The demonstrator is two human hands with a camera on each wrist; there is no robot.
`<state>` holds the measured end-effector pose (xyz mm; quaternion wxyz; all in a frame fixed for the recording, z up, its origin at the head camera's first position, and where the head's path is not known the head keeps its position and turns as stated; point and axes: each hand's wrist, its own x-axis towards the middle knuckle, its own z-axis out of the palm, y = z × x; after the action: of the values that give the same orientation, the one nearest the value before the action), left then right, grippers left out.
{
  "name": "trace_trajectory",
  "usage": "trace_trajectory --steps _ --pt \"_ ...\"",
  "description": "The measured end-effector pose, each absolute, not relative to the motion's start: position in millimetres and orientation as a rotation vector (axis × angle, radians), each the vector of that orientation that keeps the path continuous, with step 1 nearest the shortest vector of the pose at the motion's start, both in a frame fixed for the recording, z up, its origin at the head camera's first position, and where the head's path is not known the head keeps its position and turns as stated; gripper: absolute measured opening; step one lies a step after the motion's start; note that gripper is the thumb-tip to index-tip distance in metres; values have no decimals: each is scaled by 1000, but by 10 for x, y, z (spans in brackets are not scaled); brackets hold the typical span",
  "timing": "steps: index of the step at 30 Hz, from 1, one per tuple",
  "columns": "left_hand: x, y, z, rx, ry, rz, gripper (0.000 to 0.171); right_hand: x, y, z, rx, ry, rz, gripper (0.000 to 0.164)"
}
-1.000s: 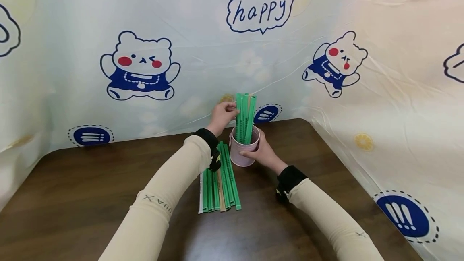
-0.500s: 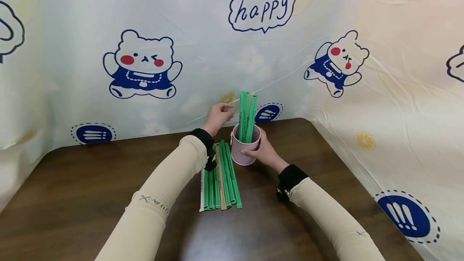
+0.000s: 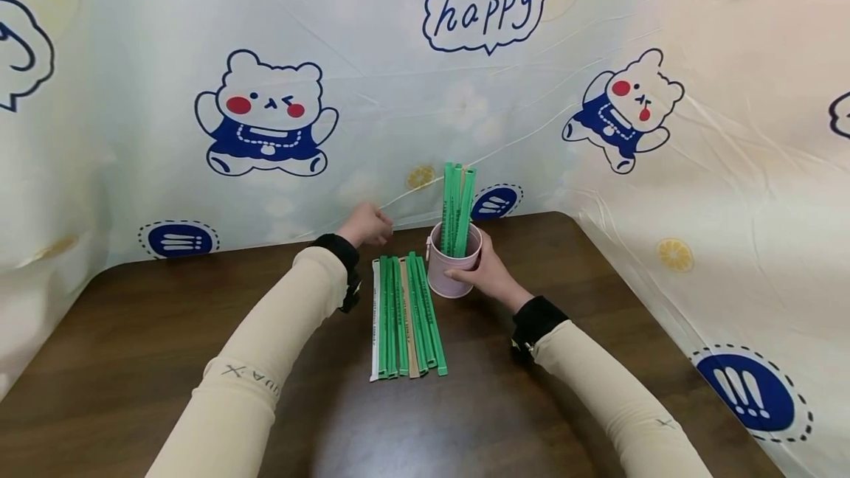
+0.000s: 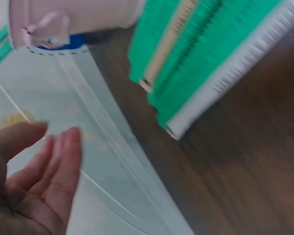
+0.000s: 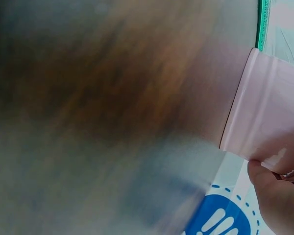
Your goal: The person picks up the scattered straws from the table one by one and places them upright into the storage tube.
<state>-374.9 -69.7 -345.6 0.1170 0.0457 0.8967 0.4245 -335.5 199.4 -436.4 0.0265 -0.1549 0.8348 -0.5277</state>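
Slim printed wrapped sticks, mostly green, stand in a small pink bucket [image 3: 441,282]; straws or chopsticks, I cannot tell. My right hand [image 3: 490,273] grips the bucket's right side, thumb on the front, and the right wrist view shows the thumb [image 5: 262,178] against its wall. Left of the bucket a row of green sticks [image 3: 392,316] lies flat on the table, with one tan stick [image 3: 408,316] and a white stick [image 3: 375,323] at the left edge. My left hand [image 3: 367,226] hovers beyond the row's far end, holding nothing, its fingers loosely bent in the left wrist view.
The brown wooden table [image 3: 166,360] has rounded far corners. A patterned cloth backdrop [image 3: 385,94] with bears and lettering rises directly behind it and along the right side. The bucket's small side handle [image 4: 49,27] faces left.
My left hand has left the upright sticks in the bucket and moved left, uncovering the far end of the flat row. The right hand stays on the bucket.
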Motion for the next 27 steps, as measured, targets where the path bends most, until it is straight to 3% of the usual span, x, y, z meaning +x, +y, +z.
trace_trajectory --steps 3,16,27 --pt "-3724 -818 -3563 90 2607 1138 15 -3350 1996 -4348 -467 2586 -1616 103" --pt "-3615 -903 -4013 -82 2598 961 10 -3327 1987 -4359 -464 2599 -1624 103" --pt "-3555 -905 -4103 -176 2512 1047 9 -3348 1966 -4363 -466 2591 -1638 102"
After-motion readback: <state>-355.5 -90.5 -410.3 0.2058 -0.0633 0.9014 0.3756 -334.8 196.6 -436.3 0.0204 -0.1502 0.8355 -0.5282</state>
